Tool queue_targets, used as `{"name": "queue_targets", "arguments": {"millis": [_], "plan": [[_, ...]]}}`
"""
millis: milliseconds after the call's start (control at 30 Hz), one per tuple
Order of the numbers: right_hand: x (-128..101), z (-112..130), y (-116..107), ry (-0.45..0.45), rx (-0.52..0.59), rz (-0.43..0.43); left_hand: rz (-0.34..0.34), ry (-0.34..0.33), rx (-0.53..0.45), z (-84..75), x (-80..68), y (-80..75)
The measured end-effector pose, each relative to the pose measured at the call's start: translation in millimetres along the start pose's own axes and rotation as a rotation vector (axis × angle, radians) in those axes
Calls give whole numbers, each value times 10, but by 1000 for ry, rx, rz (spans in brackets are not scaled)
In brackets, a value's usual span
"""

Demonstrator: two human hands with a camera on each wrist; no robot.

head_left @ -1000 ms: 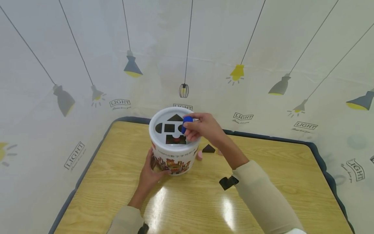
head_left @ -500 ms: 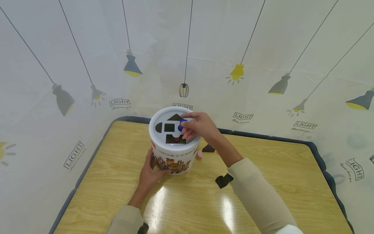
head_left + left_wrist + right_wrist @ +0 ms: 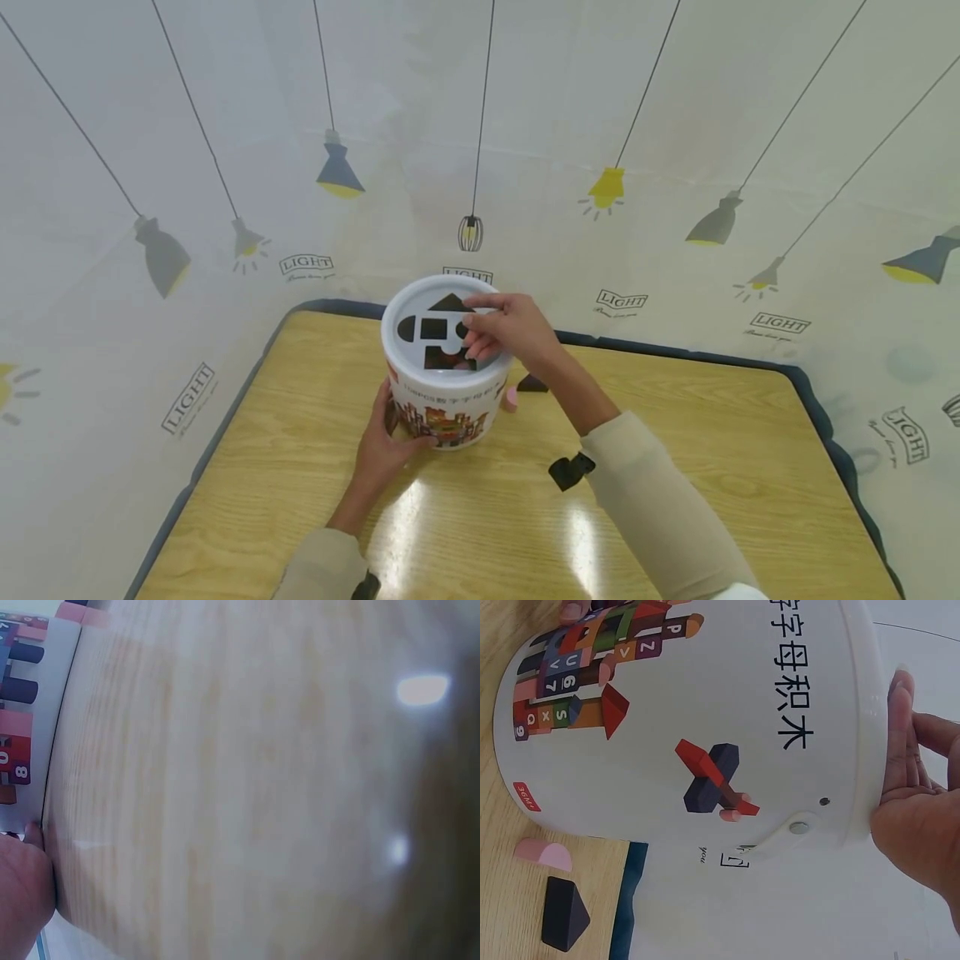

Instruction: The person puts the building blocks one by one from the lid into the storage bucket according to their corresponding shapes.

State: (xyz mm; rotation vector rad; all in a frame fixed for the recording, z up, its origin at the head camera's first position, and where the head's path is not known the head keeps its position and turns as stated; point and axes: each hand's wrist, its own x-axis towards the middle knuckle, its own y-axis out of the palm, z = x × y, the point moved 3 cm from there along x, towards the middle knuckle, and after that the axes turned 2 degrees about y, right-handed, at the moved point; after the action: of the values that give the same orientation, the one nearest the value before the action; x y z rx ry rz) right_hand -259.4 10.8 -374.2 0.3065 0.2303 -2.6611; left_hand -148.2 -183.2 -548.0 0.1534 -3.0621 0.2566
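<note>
A white bucket (image 3: 483,421) with printed toy-block pictures stands on the table, its lid (image 3: 397,358) cut with dark shaped holes. My left hand (image 3: 381,454) grips the bucket's lower left side, thumb across the front; part of that hand (image 3: 22,892) also shows at the edge of the left wrist view. Over the right side of the lid is my right hand (image 3: 517,332), fingertips at the round hole, with no block visible between them. In the right wrist view its fingers (image 3: 900,742) reach out across the lid rim. Something reddish shows inside the front hole.
A dark triangular block (image 3: 564,913) and a pink half-round block (image 3: 544,853) lie on the wooden table (image 3: 675,467), just right of the bucket. Behind the table's dark edge hangs a pale curtain (image 3: 555,208) printed with lamps.
The blue block between my right fingers went down at the lid's round hole and is out of sight now. My right hand shifted slightly left; the left hand stayed on the bucket.
</note>
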Motion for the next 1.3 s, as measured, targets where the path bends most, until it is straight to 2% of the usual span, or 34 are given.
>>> {"name": "queue_targets", "arguments": {"millis": [267,400,600,800,900,1300], "plan": [[-13,-17,16,2,0,-9,-31,-8,25,343,73,15],[-45,-9,23,1,-9,-8,-36,15,17,376,80,11],[-69,-25,-29,-8,6,-3,-31,-4,-2,333,66,14],[-95,-95,-151,-4,39,-29,-4,-6,-28,102,0,1],[-115,-138,-235,-1,41,-49,7,-22,-1,33,-21,-7],[-190,-352,-579,-18,48,-119,13,-34,14,33,-16,-8]]}}
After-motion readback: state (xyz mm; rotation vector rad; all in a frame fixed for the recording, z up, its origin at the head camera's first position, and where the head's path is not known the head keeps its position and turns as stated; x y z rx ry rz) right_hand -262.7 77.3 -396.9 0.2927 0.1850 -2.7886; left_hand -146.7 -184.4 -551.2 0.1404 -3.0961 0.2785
